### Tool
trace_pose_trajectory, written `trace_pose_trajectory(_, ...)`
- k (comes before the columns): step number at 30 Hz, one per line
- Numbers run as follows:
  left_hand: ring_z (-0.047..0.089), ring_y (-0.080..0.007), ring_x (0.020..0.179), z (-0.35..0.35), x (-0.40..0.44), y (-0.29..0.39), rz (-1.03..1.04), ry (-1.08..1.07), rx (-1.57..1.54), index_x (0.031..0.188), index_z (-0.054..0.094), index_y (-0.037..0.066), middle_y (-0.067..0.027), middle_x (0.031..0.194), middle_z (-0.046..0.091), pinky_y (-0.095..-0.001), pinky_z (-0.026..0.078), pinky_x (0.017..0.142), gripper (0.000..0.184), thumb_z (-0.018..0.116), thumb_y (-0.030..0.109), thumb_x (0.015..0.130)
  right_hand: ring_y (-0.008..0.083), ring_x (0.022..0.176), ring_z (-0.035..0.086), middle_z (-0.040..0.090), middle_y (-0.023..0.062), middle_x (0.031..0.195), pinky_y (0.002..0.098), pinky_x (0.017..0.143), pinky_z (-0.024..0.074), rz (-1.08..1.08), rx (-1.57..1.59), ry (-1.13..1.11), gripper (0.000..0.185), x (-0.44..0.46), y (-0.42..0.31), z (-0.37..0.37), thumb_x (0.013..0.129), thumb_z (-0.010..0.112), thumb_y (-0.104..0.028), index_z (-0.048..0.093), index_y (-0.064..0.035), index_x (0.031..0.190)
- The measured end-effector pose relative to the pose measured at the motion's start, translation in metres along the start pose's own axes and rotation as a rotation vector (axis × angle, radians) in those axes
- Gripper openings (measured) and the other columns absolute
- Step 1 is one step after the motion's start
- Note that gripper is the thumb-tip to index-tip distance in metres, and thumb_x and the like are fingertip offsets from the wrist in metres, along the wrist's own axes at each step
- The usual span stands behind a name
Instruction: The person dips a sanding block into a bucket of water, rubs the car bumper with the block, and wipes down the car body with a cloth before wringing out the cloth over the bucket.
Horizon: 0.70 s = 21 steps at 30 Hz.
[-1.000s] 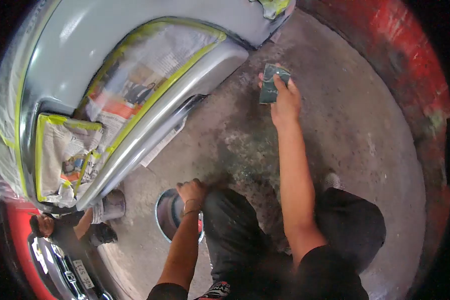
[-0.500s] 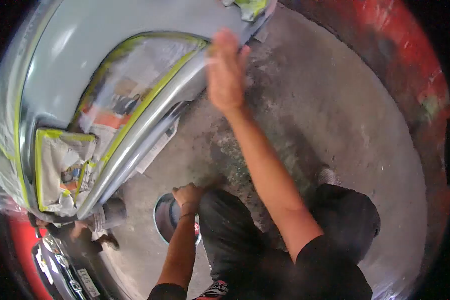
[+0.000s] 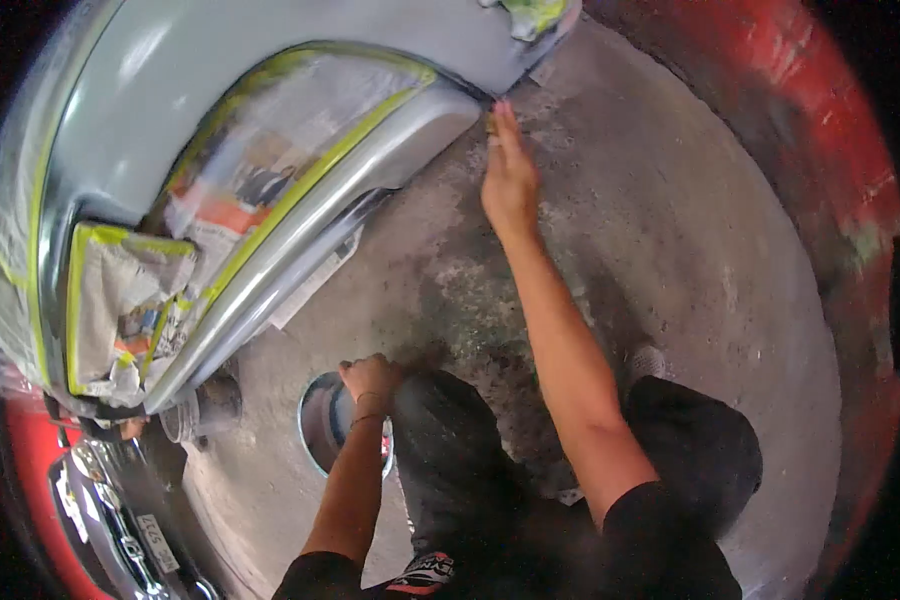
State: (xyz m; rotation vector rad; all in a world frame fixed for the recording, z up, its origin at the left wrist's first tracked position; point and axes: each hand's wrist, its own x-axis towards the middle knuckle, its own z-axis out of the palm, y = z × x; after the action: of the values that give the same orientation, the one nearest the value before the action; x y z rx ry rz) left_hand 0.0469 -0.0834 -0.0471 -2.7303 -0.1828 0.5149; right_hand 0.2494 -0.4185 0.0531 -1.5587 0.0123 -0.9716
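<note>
My right hand (image 3: 511,180) reaches to the lower corner of the grey painted bumper (image 3: 425,125), fingers straight and pressed together. Only a small sliver of the dark green sheet shows beside the fingertips; the rest is hidden by the hand. Newspaper (image 3: 315,105) edged with yellow-green tape covers the bumper's opening. By my knee, my left hand (image 3: 367,378) has its fingers curled above the rim of a round bucket (image 3: 315,425); anything inside them is hidden.
A clear plastic tub (image 3: 182,418) stands on the floor beneath the bumper's lower end. Part of another person (image 3: 160,450) shows behind it, near a dark car (image 3: 120,520). A red, worn surface (image 3: 820,110) borders the concrete floor (image 3: 710,230) on the right.
My right hand has moved left from above the floor, passed over the bumper's edge, then come slightly back right and down. The green sheet has turned mostly out of sight. My left hand stays near the bucket.
</note>
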Motion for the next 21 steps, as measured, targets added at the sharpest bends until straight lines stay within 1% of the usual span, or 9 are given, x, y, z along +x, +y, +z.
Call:
trace_pose_trajectory(2, 0.076, -0.0272, 0.091, -0.004, 0.0, 0.0, 0.013, -0.027, -0.033, 0.099, 0.082, 0.023, -0.0079, 0.099, 0.08, -0.0497, 0.038, 0.099, 0.037, 0.062, 0.052, 0.089, 0.0322, 0.126, 0.064, 0.068, 0.0178, 0.135, 0.0432, 0.111, 0.044, 0.377, -0.157, 0.101, 0.037, -0.015, 0.026, 0.0, 0.105, 0.057, -0.018, 0.063, -0.0034, 0.139)
trace_pose_trajectory(5, 0.076, -0.0289, 0.089, -0.013, -0.006, 0.007, 0.041, -0.044, -0.014, 0.099, 0.082, 0.019, -0.0096, 0.099, 0.08, -0.0522, 0.044, 0.094, 0.034, 0.063, 0.046, 0.09, 0.0229, 0.093, 0.064, 0.065, 0.0075, 0.098, 0.0438, 0.087, 0.0524, 0.716, 0.401, 0.389, 0.02, -0.004, -0.016, -0.028, 0.098, 0.07, -0.023, 0.062, -0.0052, 0.103)
trace_pose_trajectory(6, 0.077, -0.0319, 0.091, -0.014, -0.006, 0.003, 0.028, -0.069, -0.132, 0.1, 0.081, 0.016, -0.0125, 0.099, 0.08, -0.054, 0.045, 0.098, 0.036, 0.062, 0.045, 0.092, 0.0226, 0.095, 0.066, 0.066, 0.0077, 0.104, 0.0424, 0.084, 0.054, 0.804, 0.684, 0.361, 0.023, -0.004, -0.018, -0.038, 0.096, 0.072, -0.022, 0.062, -0.007, 0.11)
trace_pose_trajectory(7, 0.076, -0.0343, 0.093, -0.022, -0.01, 0.002, 0.062, -0.085, -0.119, 0.102, 0.081, 0.014, -0.0148, 0.099, 0.079, -0.0551, 0.044, 0.104, 0.038, 0.06, 0.046, 0.094, 0.0231, 0.096, 0.068, 0.066, 0.0081, 0.109, 0.0419, 0.081, 0.0555, 0.846, 0.636, 0.265, 0.031, 0.001, -0.014, -0.048, 0.094, 0.074, -0.021, 0.061, -0.0065, 0.118)
trace_pose_trajectory(10, 0.075, -0.0272, 0.101, -0.009, 0.002, 0.0, 0.014, -0.068, -0.128, 0.103, 0.08, 0.018, -0.0106, 0.102, 0.079, -0.0503, 0.037, 0.11, 0.04, 0.061, 0.052, 0.094, 0.0205, 0.1, 0.072, 0.073, 0.0113, 0.122, 0.0383, 0.09, 0.057, 0.374, 0.474, 0.125, 0.035, 0.029, -0.019, -0.047, 0.1, 0.071, -0.018, 0.066, -0.0042, 0.132)
trace_pose_trajectory(13, 0.074, -0.025, 0.105, -0.021, 0.005, -0.005, -0.034, -0.08, -0.172, 0.106, 0.08, 0.017, -0.0093, 0.104, 0.079, -0.0534, 0.031, 0.116, 0.036, 0.059, 0.045, 0.094, 0.0182, 0.106, 0.069, 0.072, 0.0095, 0.125, 0.0355, 0.095, 0.0541, 0.233, 0.278, -0.059, 0.032, 0.081, -0.059, -0.037, 0.099, 0.074, -0.018, 0.07, -0.0031, 0.126)
trace_pose_trajectory(15, 0.074, -0.0249, 0.105, -0.026, 0.006, -0.003, -0.024, -0.091, -0.185, 0.107, 0.079, 0.017, -0.0097, 0.104, 0.079, -0.0539, 0.03, 0.117, 0.036, 0.059, 0.044, 0.094, 0.0185, 0.11, 0.066, 0.071, 0.0081, 0.125, 0.0344, 0.1, 0.0508, -0.221, -0.145, -0.03, 0.033, 0.097, -0.097, -0.019, 0.093, 0.081, -0.019, 0.072, -0.0032, 0.121)
trace_pose_trajectory(20, 0.076, -0.0305, 0.097, -0.016, -0.004, -0.004, 0.027, -0.074, -0.242, 0.105, 0.081, 0.018, -0.0123, 0.098, 0.079, -0.0572, 0.035, 0.111, 0.044, 0.06, 0.055, 0.094, 0.0204, 0.105, 0.066, 0.071, 0.0083, 0.11, 0.0335, 0.097, 0.0504, -0.542, -0.21, 0.005, 0.036, 0.108, -0.094, -0.018, 0.08, 0.09, -0.014, 0.073, -0.0038, 0.11)
trace_pose_trajectory(21, 0.076, -0.0298, 0.096, -0.024, -0.007, 0.001, 0.017, -0.049, -0.149, 0.102, 0.081, 0.02, -0.0109, 0.097, 0.079, -0.0554, 0.037, 0.106, 0.043, 0.06, 0.057, 0.094, 0.0206, 0.102, 0.066, 0.071, 0.0081, 0.108, 0.0338, 0.095, 0.051, -0.475, -0.183, 0.003, 0.035, 0.105, -0.082, -0.02, 0.079, 0.091, -0.014, 0.072, -0.0035, 0.106)
